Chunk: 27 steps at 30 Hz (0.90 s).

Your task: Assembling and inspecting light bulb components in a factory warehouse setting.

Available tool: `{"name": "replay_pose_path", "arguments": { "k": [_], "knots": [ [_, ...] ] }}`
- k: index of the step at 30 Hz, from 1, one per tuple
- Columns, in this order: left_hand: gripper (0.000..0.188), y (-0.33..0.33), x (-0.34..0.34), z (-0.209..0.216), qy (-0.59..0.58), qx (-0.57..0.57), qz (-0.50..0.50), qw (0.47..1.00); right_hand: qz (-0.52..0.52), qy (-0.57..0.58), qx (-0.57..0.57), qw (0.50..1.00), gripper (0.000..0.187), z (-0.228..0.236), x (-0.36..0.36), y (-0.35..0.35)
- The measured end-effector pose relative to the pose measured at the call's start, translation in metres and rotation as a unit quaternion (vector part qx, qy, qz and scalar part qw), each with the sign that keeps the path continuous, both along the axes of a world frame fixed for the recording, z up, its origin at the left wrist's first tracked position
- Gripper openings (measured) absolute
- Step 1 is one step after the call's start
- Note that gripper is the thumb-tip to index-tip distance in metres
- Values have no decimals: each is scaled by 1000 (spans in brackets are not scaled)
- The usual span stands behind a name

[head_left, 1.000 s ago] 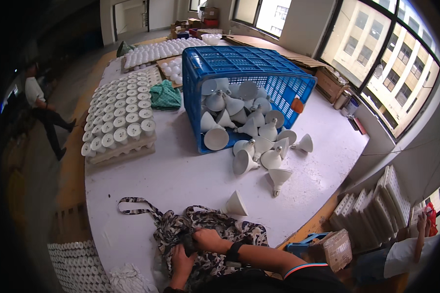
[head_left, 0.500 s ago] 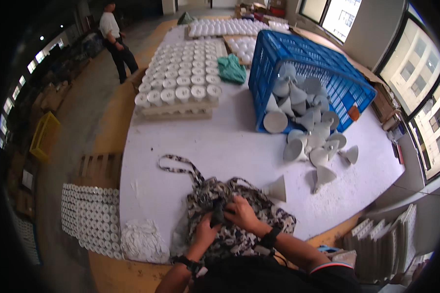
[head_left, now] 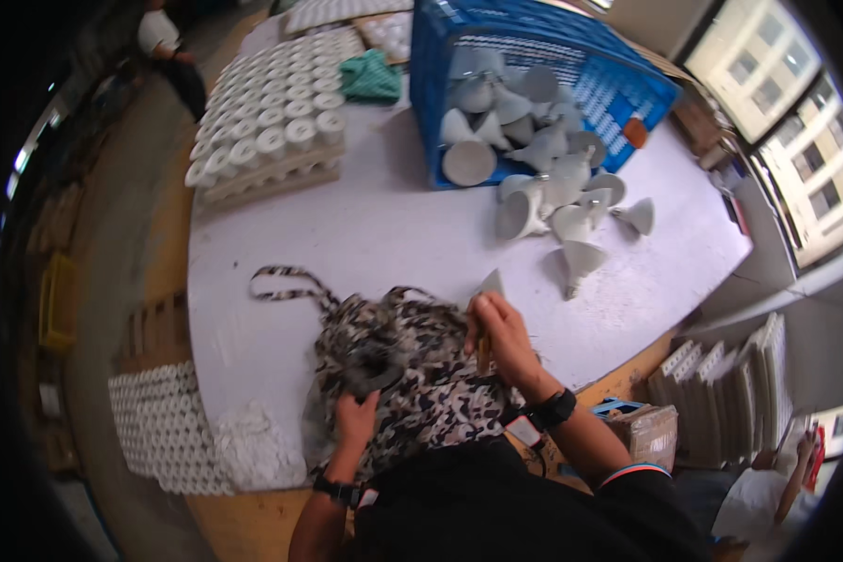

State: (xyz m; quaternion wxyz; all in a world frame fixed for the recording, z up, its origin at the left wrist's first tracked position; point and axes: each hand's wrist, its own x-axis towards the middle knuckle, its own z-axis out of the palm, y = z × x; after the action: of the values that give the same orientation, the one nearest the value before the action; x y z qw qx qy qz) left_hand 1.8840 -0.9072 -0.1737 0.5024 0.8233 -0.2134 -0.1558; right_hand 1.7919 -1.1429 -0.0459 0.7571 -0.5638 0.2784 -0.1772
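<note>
1. Camouflage cloth [head_left: 445, 407]: head view, near side of white table [head_left: 365, 220], beneath both hands.
2. Left hand [head_left: 354, 421]: at near edge of dark grey bundle [head_left: 373, 369]; fingertips hidden, grip cannot be told.
3. Right hand [head_left: 504, 339]: fingers clamped on small tan item [head_left: 484, 358], over cloth's right side.

Along the table's [head_left: 347, 225] left edge stands a tray [head_left: 272, 185] carrying cups [head_left: 272, 140]; between it and the right edge lies a crate [head_left: 428, 112], lamp housings [head_left: 541, 148] inside and before its mouth. A cloth [head_left: 370, 77] sits between tray and crate. Strapped fabric [head_left: 450, 403] lies at the near edge, a rag [head_left: 258, 450] at the near left corner.
</note>
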Motion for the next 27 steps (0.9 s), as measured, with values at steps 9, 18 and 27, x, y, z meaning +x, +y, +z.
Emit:
{"name": "replay_pose_path", "arguments": {
  "k": [9, 18, 27],
  "knots": [
    [61, -3, 5, 7, 93, -96, 89, 987, -50, 77, 229, 969, 29, -86, -145, -39],
    [22, -137, -66, 99, 147, -126, -146, 970, -92, 190, 50, 976, 37, -56, -204, -173],
    [91, -400, -116, 14, 136, -54, -4, 989, -4, 123, 30, 992, 40, -79, -203, -264]
  ]
}}
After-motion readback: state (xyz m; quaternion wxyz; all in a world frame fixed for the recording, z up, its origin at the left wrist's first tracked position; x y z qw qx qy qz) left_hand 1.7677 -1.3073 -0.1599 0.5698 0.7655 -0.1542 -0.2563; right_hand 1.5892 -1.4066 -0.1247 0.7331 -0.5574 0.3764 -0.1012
